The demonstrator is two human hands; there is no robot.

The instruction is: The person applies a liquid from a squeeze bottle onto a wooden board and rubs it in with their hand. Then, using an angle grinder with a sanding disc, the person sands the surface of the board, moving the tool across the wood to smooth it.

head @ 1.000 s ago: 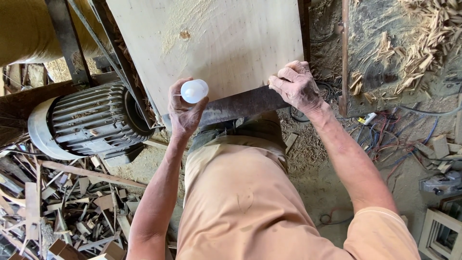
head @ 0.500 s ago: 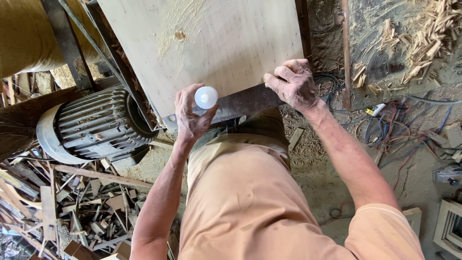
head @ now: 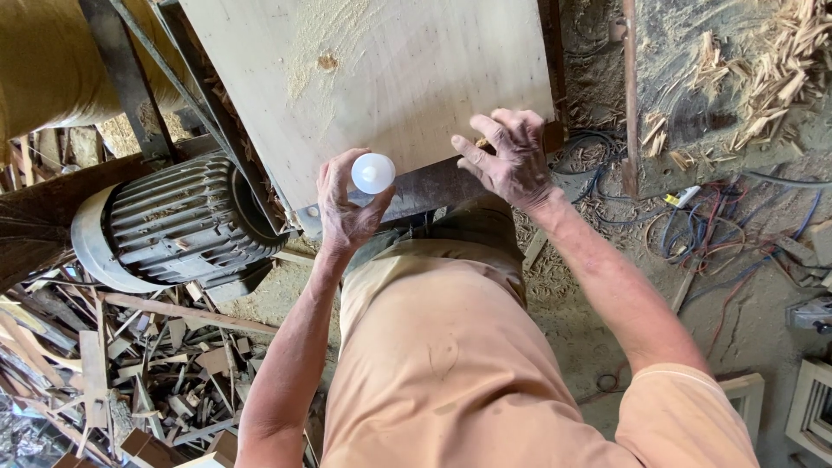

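Bare plywood board ahead of both hands; motor close at left, wood scraps below.

A: What changed with the right hand?
B: It slid left along the near edge of the pale, sawdust-dusted plywood board, from right of centre toward centre frame. Fingers were curled over the edge a second ago; now they're spread, with a small tan wood chip showing at the fingertips.
A: Left hand?
B: Shifted slightly right. The round white plastic bottle it grips faced the camera tilted; now it sits further right, cap end up.
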